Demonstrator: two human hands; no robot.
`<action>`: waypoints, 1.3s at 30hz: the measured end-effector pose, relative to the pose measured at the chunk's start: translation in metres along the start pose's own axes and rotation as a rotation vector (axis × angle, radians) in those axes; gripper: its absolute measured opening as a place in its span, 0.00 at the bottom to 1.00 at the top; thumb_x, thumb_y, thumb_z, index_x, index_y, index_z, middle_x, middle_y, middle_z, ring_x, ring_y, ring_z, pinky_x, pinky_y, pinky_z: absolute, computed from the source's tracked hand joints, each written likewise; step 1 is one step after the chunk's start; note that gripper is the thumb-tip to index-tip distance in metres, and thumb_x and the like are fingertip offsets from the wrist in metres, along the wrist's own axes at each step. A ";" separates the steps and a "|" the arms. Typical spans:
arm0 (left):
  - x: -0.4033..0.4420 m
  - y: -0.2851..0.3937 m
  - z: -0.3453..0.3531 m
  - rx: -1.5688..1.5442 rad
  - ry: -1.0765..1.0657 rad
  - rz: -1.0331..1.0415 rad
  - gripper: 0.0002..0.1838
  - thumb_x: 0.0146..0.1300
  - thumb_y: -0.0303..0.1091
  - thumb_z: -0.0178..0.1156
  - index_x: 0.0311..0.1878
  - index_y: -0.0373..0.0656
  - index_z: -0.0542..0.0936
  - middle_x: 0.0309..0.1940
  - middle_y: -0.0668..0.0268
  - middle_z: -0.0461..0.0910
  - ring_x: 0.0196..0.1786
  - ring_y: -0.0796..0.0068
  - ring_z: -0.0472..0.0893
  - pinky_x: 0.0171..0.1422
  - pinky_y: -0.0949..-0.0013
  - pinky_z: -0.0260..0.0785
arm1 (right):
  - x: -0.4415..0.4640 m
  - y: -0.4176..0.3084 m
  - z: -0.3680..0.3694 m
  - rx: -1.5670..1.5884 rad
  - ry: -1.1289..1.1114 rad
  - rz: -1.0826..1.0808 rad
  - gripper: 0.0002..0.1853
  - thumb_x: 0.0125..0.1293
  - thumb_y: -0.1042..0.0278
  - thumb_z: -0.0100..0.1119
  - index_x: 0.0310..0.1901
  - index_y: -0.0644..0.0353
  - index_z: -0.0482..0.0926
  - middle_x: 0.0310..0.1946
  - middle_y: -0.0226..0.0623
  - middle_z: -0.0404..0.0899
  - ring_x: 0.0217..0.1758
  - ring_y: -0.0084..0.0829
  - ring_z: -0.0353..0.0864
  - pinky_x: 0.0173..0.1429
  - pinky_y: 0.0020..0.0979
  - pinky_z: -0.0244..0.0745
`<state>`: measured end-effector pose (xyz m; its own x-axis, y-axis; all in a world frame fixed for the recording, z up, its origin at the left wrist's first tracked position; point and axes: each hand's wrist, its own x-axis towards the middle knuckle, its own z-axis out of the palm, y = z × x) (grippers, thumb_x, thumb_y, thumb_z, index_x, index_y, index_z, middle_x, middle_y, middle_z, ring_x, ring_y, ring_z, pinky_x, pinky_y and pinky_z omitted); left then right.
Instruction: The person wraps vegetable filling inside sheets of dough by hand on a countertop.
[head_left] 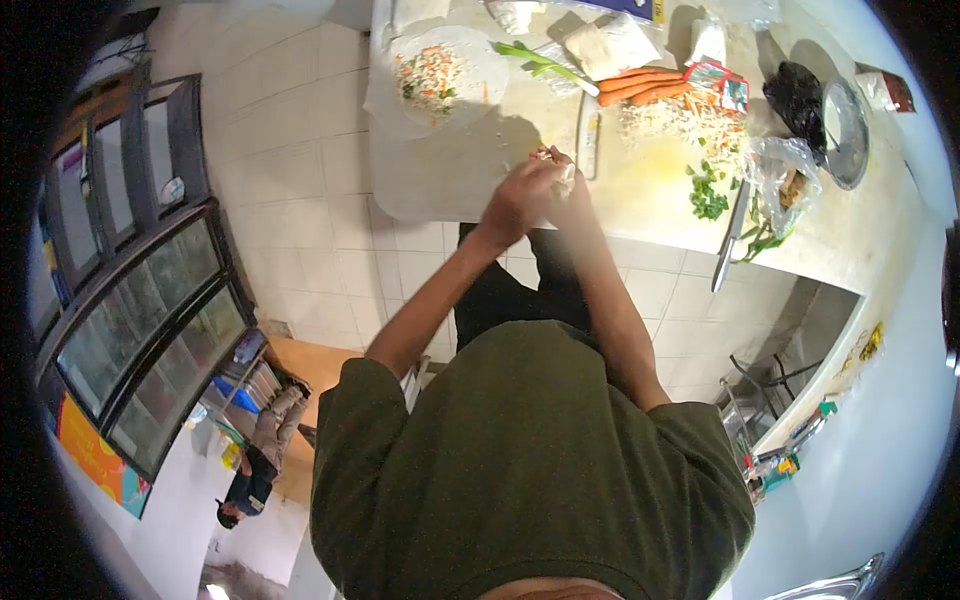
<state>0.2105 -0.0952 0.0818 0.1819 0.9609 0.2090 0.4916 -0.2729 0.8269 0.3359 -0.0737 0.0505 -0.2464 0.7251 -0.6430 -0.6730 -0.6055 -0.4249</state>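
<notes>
My left hand [517,203] is closed around a pale, soft-looking piece of food [565,181] at the front edge of the counter. My right hand [570,203] meets it there, blurred, with its fingers closed on the same piece. What kind of food it is I cannot make out. Beyond my left hand lies a thin round wrapper sheet [487,68], topped with a shredded filling [430,82] of pale, orange and green bits. Just past my right hand, a flat whitish tool [588,138] rests on the counter.
Carrots [640,86], a green onion [545,66], pale shreds [690,122] and chopped greens [708,193] lie on the counter [420,180]. A knife [734,238] sticks out over its front edge. A metal bowl [847,135] stands right. Another person [260,465] is far left.
</notes>
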 end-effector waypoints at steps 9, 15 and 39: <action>-0.025 0.019 0.002 0.090 -0.089 0.046 0.22 0.64 0.24 0.61 0.62 0.38 0.77 0.62 0.52 0.80 0.63 0.51 0.80 0.72 0.50 0.70 | 0.000 0.005 -0.007 0.493 -0.131 0.262 0.14 0.74 0.59 0.59 0.46 0.64 0.79 0.40 0.41 0.84 0.42 0.35 0.84 0.49 0.33 0.84; -0.015 -0.038 -0.025 0.271 -0.079 -0.092 0.23 0.69 0.32 0.60 0.66 0.40 0.76 0.67 0.52 0.76 0.70 0.50 0.75 0.74 0.51 0.66 | 0.001 -0.011 -0.035 0.414 -0.070 0.234 0.11 0.76 0.64 0.55 0.45 0.65 0.78 0.40 0.43 0.83 0.41 0.37 0.84 0.49 0.32 0.86; -0.024 -0.136 -0.068 0.544 -0.554 0.420 0.19 0.64 0.28 0.57 0.58 0.39 0.80 0.62 0.59 0.77 0.67 0.59 0.76 0.72 0.60 0.72 | -0.016 -0.029 -0.097 0.516 -0.030 0.218 0.10 0.75 0.65 0.56 0.51 0.62 0.78 0.42 0.42 0.84 0.41 0.35 0.85 0.47 0.33 0.87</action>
<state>0.0817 -0.0776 0.0002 0.7563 0.6531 0.0400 0.6025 -0.7190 0.3464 0.4267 -0.0998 0.0118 -0.4324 0.6147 -0.6597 -0.8566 -0.5084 0.0878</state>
